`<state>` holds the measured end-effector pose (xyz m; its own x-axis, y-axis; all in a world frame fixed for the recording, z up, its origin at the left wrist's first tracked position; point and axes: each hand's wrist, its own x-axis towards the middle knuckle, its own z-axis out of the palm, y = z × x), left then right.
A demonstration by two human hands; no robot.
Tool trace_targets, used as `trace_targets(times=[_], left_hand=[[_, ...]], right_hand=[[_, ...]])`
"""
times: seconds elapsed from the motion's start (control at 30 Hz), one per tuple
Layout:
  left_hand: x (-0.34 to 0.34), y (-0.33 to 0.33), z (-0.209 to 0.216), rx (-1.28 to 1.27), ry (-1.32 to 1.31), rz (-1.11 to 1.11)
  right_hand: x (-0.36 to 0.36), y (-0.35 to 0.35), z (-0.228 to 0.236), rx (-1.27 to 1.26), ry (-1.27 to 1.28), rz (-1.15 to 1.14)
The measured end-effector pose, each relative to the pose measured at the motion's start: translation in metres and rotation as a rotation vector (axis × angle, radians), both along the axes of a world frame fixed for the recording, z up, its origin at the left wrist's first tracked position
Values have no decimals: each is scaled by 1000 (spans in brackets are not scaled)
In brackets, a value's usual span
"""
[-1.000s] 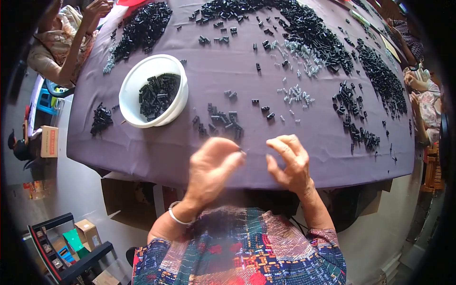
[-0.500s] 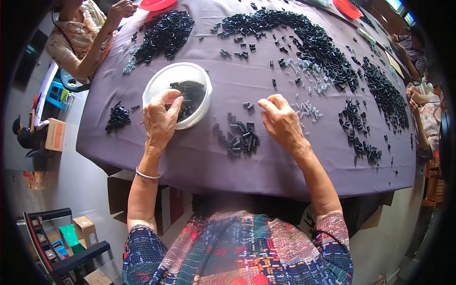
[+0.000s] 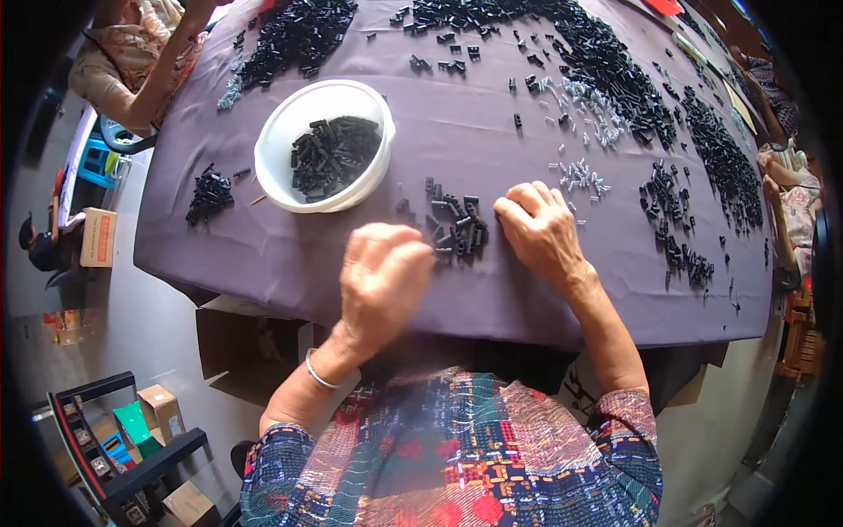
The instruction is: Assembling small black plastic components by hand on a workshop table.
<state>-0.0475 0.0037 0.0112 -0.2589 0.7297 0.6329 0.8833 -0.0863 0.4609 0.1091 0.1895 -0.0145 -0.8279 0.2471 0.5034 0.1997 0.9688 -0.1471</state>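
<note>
My left hand (image 3: 382,277), smeared by motion, hovers near the table's front edge with its fingers bent; whether anything is in them does not show. Just to its right lies a small pile of short black plastic pieces (image 3: 459,233). On that pile's right side, my right hand (image 3: 544,228) rests on the cloth with its fingers curled together, hiding whatever may be in them. Beyond my left hand stands a round white plastic tub (image 3: 266,176), partly filled with black plastic pieces (image 3: 334,154). Small clear pins (image 3: 584,178) lie scattered past my right hand.
A purple-grey cloth (image 3: 290,281) covers the table. Large heaps of black pieces (image 3: 303,39) spread across its far side, with more clear pins (image 3: 601,119) among them. Left of the tub sits a small black pile (image 3: 209,195). Other people sit at the left and right edges.
My left hand has left the tub and come back toward me, beside the small pile. My right hand has shifted only slightly against the cloth. The whole view has tilted a little.
</note>
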Motion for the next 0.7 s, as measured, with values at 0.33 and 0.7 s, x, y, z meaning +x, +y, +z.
trace_targets(times=[0.33,0.7], left_hand=[[21,24,-20,-105,24,-47],[11,72,-5,-177,64,-39]], right_hand=[[43,-25,2,-45,117,28],[57,-5,-5,-174,453,-304]])
